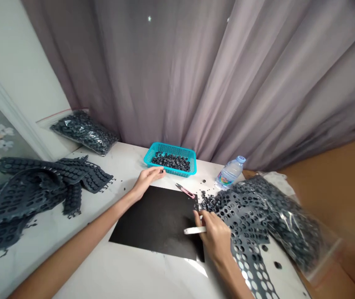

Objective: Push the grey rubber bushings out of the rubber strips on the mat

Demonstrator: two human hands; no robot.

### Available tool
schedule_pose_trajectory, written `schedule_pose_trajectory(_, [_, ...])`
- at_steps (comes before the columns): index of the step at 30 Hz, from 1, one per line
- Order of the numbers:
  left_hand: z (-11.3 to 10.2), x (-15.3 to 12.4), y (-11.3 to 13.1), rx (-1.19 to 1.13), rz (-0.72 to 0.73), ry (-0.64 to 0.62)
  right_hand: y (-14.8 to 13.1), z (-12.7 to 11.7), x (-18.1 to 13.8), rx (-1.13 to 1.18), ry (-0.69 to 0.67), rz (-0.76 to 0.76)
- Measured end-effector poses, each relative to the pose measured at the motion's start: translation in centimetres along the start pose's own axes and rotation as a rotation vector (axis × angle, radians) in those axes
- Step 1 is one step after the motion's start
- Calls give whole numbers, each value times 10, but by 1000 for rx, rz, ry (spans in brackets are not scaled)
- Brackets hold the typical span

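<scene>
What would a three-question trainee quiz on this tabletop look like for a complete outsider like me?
1. What is pinched at the fingertips of the left hand?
2. True or false: the pink thread snips lie outside the teal basket.
3. What does the right hand hold?
A) The water bottle
B) A white pen-like tool
C) The resealable bag

Key:
1. A small black piece.
2. True; they lie at the far edge of the black sheet.
3. B.

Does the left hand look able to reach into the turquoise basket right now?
Probably yes: the left hand is close to the near rim of the turquoise basket, and nothing covers its open top.
</scene>
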State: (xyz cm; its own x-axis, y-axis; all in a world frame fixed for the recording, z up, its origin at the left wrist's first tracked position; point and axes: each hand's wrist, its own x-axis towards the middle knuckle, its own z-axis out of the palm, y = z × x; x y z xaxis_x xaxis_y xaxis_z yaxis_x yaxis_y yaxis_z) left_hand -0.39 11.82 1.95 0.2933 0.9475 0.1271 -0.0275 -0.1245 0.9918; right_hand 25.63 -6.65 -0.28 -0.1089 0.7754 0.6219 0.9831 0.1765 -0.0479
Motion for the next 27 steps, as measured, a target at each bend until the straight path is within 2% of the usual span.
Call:
schedule_pose_trajectory(4, [-7, 76, 5, 265, 141, 116, -6, 11, -2, 106, -140, 0])
schedule_pose_trajectory(6, [-7, 95, 5, 379, 207, 146, -6, 14, -2, 141, -184, 14])
schedule_pose_trajectory(8, [-11, 98, 2, 469, 274, 158, -5, 16, -1, 146, -198, 45])
schedule_pose_trajectory(12, [-32, 68, -15, 614, 344, 190, -9, 20, 1, 148, -210, 73])
schedule_pose_trajectory(16, [-65, 29, -30, 752, 300, 207, -16, 24, 2, 149, -202, 49])
schedule_pose_trajectory(19, [-83, 9, -34, 836, 255, 183, -18, 25, 1, 144, -197, 30])
schedule_pose_trajectory(27, [-99, -22, -30, 1057, 127, 75, -15, 30, -3, 105, -191, 46])
